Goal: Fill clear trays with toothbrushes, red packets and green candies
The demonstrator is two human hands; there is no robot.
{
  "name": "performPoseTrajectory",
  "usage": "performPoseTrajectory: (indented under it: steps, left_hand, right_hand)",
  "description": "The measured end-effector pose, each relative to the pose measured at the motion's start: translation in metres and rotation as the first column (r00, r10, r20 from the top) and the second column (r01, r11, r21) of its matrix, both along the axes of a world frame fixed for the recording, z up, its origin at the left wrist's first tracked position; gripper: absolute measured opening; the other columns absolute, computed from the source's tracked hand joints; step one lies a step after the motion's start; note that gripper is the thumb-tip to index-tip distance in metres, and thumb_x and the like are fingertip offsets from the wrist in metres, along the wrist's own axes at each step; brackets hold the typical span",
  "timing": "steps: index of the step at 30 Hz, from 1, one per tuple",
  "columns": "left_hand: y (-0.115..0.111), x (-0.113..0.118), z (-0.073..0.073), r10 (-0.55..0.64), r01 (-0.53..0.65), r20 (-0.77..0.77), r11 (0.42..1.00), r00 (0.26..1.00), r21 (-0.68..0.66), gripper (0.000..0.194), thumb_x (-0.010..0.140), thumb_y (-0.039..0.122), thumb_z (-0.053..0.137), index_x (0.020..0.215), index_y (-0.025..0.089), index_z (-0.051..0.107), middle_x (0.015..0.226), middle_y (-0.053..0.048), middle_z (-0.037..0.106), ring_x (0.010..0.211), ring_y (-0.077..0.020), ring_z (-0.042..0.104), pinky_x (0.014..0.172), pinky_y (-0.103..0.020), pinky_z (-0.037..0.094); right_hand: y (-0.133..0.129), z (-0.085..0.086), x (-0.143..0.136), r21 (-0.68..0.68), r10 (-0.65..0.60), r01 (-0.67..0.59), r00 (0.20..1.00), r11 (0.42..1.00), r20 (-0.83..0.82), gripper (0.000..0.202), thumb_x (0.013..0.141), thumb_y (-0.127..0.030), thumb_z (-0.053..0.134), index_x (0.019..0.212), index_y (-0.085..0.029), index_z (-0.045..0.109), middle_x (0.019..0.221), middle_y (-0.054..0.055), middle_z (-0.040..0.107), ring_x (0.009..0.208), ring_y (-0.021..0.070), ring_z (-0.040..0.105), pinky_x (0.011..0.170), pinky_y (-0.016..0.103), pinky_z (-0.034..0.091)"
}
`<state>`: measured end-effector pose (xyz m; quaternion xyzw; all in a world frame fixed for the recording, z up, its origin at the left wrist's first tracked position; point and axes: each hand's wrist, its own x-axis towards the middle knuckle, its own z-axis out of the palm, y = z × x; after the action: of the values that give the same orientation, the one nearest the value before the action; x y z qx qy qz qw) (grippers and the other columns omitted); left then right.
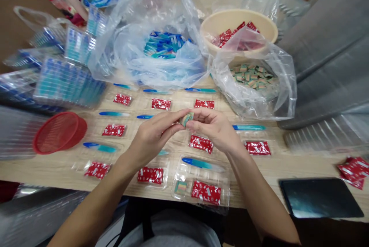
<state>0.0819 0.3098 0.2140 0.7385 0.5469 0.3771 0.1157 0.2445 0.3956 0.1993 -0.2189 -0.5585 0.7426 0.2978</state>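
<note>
Over the middle of the table, my left hand [157, 131] and my right hand [211, 126] meet fingertip to fingertip. Between them they pinch a small green-and-tan striped square piece [188, 118]; whether it is one piece or more I cannot tell. Clear plastic trays lie below, most holding a blue-to-teal pen-shaped piece [198, 163] and a red patterned packet [206, 192]. In the nearest tray [175, 170], a striped square [180, 187] also sits in the lower left corner. My wrists and hands hide parts of the middle trays.
A clear bag [284, 100] of striped squares stands at back right, before a cream basin [210, 27] of red packets. Another bag [123, 58] holds blue pieces. Packed trays [66, 81] and a red basket [60, 131] are left; a dark tablet [321, 197] lies right.
</note>
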Motion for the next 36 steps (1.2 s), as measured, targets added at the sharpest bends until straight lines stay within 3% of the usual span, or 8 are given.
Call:
performPoseTrajectory:
  steps: [5, 9, 14, 19, 23, 28, 32, 36]
  left_hand:
    - [0.004, 0.000, 0.000, 0.122, -0.087, -0.193, 0.980, 0.974, 0.178, 0.028, 0.090, 0.023, 0.058, 0.117, 0.028, 0.064, 0.100, -0.005, 0.070, 0.092, -0.0182, 0.064, 0.083, -0.031, 0.051]
    - [0.005, 0.001, 0.001, 0.127, -0.044, -0.298, 0.962, 0.946, 0.271, 0.025, 0.089, 0.020, 0.059, 0.112, 0.026, 0.066, 0.099, -0.006, 0.072, 0.091, -0.0195, 0.065, 0.084, -0.034, 0.051]
    - [0.005, -0.001, -0.002, 0.132, -0.051, -0.310, 0.966, 0.942, 0.254, 0.022, 0.088, 0.021, 0.060, 0.108, 0.027, 0.068, 0.096, -0.005, 0.073, 0.088, -0.0212, 0.064, 0.083, -0.037, 0.052]
    - [0.006, -0.001, -0.009, 0.131, -0.071, -0.235, 0.966, 0.963, 0.249, 0.024, 0.086, 0.022, 0.063, 0.109, 0.027, 0.068, 0.100, -0.007, 0.070, 0.092, -0.0209, 0.063, 0.085, -0.036, 0.050]
    - [0.005, 0.003, -0.017, 0.095, -0.096, 0.041, 0.995, 0.995, 0.032, 0.026, 0.087, 0.027, 0.062, 0.113, 0.027, 0.067, 0.103, -0.006, 0.066, 0.096, -0.0182, 0.062, 0.087, -0.033, 0.049]
    - [0.003, 0.008, -0.026, 0.250, -0.091, 0.420, 0.927, 0.872, -0.363, 0.026, 0.083, 0.037, 0.065, 0.103, 0.020, 0.068, 0.096, -0.006, 0.070, 0.083, -0.0161, 0.065, 0.077, -0.029, 0.051]
    - [0.000, 0.008, -0.026, 0.300, -0.093, 0.462, 0.904, 0.834, -0.418, 0.021, 0.079, 0.033, 0.067, 0.095, 0.020, 0.068, 0.095, -0.005, 0.071, 0.082, -0.0158, 0.064, 0.076, -0.028, 0.050]
    - [-0.006, 0.000, -0.032, 0.360, -0.122, 0.451, 0.872, 0.817, -0.474, 0.020, 0.077, 0.034, 0.067, 0.089, 0.019, 0.068, 0.084, -0.004, 0.070, 0.076, -0.0157, 0.063, 0.073, -0.028, 0.049]
  right_hand:
    - [-0.002, 0.006, 0.005, 0.141, 0.016, -0.025, 0.998, 0.990, 0.065, 0.015, 0.081, -0.029, 0.063, 0.085, -0.020, 0.073, 0.072, -0.003, 0.062, 0.068, 0.0081, 0.052, 0.065, 0.023, 0.044]
    - [-0.004, 0.008, 0.009, 0.201, -0.005, -0.019, 0.993, 0.979, 0.119, 0.019, 0.084, -0.025, 0.057, 0.092, -0.021, 0.074, 0.078, -0.001, 0.066, 0.072, 0.0098, 0.056, 0.070, 0.025, 0.046]
    - [-0.005, 0.007, 0.006, 0.158, 0.032, -0.048, 0.994, 0.986, 0.103, 0.015, 0.082, -0.028, 0.061, 0.088, -0.022, 0.074, 0.081, -0.001, 0.068, 0.076, 0.0115, 0.057, 0.073, 0.027, 0.048]
    - [-0.010, 0.003, -0.001, 0.120, -0.064, 0.052, 0.994, 0.991, 0.092, 0.012, 0.079, -0.028, 0.063, 0.078, -0.018, 0.070, 0.075, -0.001, 0.065, 0.074, 0.0105, 0.057, 0.071, 0.026, 0.046]
    - [-0.016, -0.010, 0.000, 0.049, -0.099, 0.094, 0.988, 0.994, 0.117, 0.014, 0.079, -0.030, 0.064, 0.079, -0.018, 0.070, 0.073, -0.002, 0.063, 0.068, 0.0088, 0.054, 0.064, 0.023, 0.043]
    - [-0.018, -0.028, -0.001, 0.057, -0.122, 0.116, 0.985, 0.992, 0.118, 0.017, 0.078, -0.025, 0.065, 0.094, -0.018, 0.067, 0.073, -0.004, 0.062, 0.067, 0.0076, 0.055, 0.063, 0.022, 0.044]
    - [-0.018, -0.038, -0.007, 0.109, -0.160, 0.146, 0.979, 0.983, 0.129, 0.019, 0.076, -0.025, 0.068, 0.092, -0.019, 0.060, 0.070, -0.005, 0.059, 0.066, 0.0074, 0.057, 0.062, 0.020, 0.045]
    - [-0.016, -0.042, -0.003, 0.204, -0.114, 0.065, 0.965, 0.977, 0.235, 0.023, 0.076, -0.026, 0.069, 0.095, -0.018, 0.058, 0.083, -0.001, 0.066, 0.079, 0.0115, 0.063, 0.073, 0.026, 0.049]
